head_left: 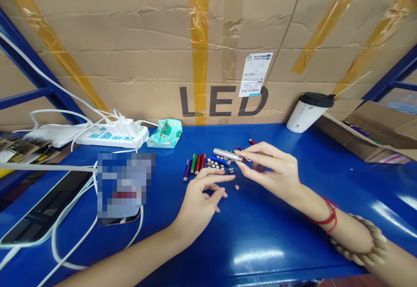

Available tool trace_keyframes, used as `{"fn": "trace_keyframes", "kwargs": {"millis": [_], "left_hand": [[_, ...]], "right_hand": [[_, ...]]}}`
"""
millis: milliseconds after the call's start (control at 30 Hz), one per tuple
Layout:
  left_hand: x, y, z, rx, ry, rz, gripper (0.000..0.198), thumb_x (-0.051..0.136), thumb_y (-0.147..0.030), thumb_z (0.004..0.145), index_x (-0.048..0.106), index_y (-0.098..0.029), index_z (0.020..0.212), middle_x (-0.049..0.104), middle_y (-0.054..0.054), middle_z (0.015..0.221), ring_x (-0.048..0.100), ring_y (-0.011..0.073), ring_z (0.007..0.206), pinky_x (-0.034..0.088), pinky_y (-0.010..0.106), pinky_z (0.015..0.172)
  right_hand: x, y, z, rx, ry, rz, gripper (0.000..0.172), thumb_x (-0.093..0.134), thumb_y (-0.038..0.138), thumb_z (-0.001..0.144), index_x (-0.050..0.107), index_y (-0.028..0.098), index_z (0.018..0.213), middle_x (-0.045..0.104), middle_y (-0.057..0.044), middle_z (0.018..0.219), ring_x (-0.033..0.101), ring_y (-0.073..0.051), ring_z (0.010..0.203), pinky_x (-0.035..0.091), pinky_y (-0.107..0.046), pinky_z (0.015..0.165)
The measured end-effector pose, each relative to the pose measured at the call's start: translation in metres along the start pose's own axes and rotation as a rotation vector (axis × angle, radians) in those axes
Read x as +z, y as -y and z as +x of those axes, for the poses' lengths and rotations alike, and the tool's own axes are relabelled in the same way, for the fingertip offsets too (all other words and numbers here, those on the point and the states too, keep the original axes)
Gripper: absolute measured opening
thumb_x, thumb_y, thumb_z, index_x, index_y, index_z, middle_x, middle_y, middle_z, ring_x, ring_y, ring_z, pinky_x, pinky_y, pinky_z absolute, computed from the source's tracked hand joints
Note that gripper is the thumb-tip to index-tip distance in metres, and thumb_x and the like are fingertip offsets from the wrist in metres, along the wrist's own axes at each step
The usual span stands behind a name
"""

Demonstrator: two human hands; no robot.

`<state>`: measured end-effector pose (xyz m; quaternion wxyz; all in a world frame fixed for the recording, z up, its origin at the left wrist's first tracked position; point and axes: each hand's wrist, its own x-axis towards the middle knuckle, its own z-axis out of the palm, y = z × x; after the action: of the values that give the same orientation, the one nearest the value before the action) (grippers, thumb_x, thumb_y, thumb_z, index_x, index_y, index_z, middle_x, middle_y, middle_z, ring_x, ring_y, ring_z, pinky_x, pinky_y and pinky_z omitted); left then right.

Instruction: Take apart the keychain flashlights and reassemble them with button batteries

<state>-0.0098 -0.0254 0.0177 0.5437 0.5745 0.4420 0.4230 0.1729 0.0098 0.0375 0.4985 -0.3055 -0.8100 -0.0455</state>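
My right hand (273,167) pinches the end of a small silver flashlight tube (227,154) and holds it level above the blue table (267,235). My left hand (202,195) hovers just below it, fingers spread and empty, close to several small button cells (219,165). One loose cell (237,187) lies between the two hands. A row of purple, green and red tubes (194,165) lies just beyond the left fingertips, with a blue tube (219,160) beside them.
A white power strip (110,137) with plugs and cables sits at back left, a teal tissue pack (168,132) beside it. A phone (42,211) lies at left. A white cup (308,112) with black lid stands back right near open cardboard boxes (361,137).
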Motion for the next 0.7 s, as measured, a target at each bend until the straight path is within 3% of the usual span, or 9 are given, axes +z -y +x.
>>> {"fn": "trace_keyframes", "kwargs": {"millis": [133, 300, 400, 500, 567, 667, 700], "left_hand": [[0.0009, -0.0012, -0.0006, -0.105, -0.006, -0.073, 0.026, 0.068, -0.022, 0.068, 0.070, -0.020, 0.094, 0.054, 0.008, 0.114, 0.060, 0.0071, 0.054, 0.035, 0.010, 0.030], [0.0029, -0.0042, 0.0007, -0.140, -0.004, -0.142, 0.020, 0.072, -0.030, 0.065, 0.069, -0.012, 0.073, 0.060, 0.009, 0.098, 0.059, 0.0079, 0.049, 0.033, 0.011, 0.031], [0.0041, -0.0029, 0.0004, -0.112, 0.031, -0.126, 0.022, 0.071, -0.032, 0.065, 0.067, -0.011, 0.068, 0.060, 0.008, 0.089, 0.058, 0.0088, 0.048, 0.032, 0.011, 0.030], [0.0045, -0.0008, -0.0014, -0.073, 0.128, -0.103, 0.023, 0.062, -0.035, 0.073, 0.068, -0.012, 0.074, 0.059, 0.007, 0.088, 0.058, 0.0087, 0.048, 0.033, 0.012, 0.030], [0.0041, 0.0000, -0.0027, -0.061, 0.160, -0.067, 0.032, 0.053, -0.038, 0.080, 0.068, -0.012, 0.068, 0.059, 0.006, 0.082, 0.057, 0.0082, 0.048, 0.033, 0.012, 0.031], [0.0030, -0.0004, -0.0037, -0.025, 0.098, 0.068, 0.047, 0.050, -0.037, 0.084, 0.060, -0.011, 0.046, 0.057, 0.005, 0.072, 0.053, 0.0067, 0.050, 0.032, 0.012, 0.034], [0.0028, -0.0007, -0.0038, -0.011, 0.071, 0.113, 0.044, 0.053, -0.034, 0.082, 0.061, -0.012, 0.045, 0.057, 0.005, 0.075, 0.053, 0.0058, 0.050, 0.031, 0.012, 0.034]], "right_hand": [[0.0002, 0.0027, 0.0012, 0.083, -0.043, 0.103, 0.018, 0.064, 0.015, 0.081, 0.069, 0.021, 0.098, 0.064, -0.004, 0.086, 0.047, -0.006, 0.047, 0.046, -0.023, 0.046], [0.0017, 0.0026, 0.0032, 0.249, -0.033, 0.203, 0.016, 0.063, 0.016, 0.081, 0.070, 0.022, 0.095, 0.063, -0.002, 0.085, 0.047, -0.006, 0.046, 0.043, -0.022, 0.043], [0.0034, 0.0000, 0.0038, 0.456, -0.027, 0.362, 0.012, 0.063, 0.023, 0.082, 0.070, 0.021, 0.092, 0.062, -0.001, 0.083, 0.046, -0.004, 0.041, 0.038, -0.020, 0.038], [0.0056, -0.0030, 0.0044, 0.726, -0.008, 0.547, 0.020, 0.062, 0.037, 0.083, 0.068, 0.020, 0.092, 0.054, 0.003, 0.056, 0.043, -0.006, 0.037, 0.032, -0.018, 0.034], [0.0065, -0.0043, 0.0052, 0.873, -0.003, 0.627, 0.028, 0.062, 0.044, 0.081, 0.067, 0.018, 0.089, 0.044, 0.006, 0.044, 0.040, -0.007, 0.037, 0.029, -0.018, 0.034], [0.0063, -0.0039, 0.0069, 1.020, -0.005, 0.724, 0.033, 0.064, 0.048, 0.078, 0.065, 0.016, 0.084, 0.043, 0.006, 0.046, 0.037, -0.006, 0.039, 0.026, -0.017, 0.035], [0.0059, -0.0032, 0.0077, 1.059, -0.004, 0.762, 0.034, 0.064, 0.049, 0.077, 0.065, 0.015, 0.083, 0.046, 0.005, 0.050, 0.035, -0.005, 0.040, 0.025, -0.017, 0.035]]}}
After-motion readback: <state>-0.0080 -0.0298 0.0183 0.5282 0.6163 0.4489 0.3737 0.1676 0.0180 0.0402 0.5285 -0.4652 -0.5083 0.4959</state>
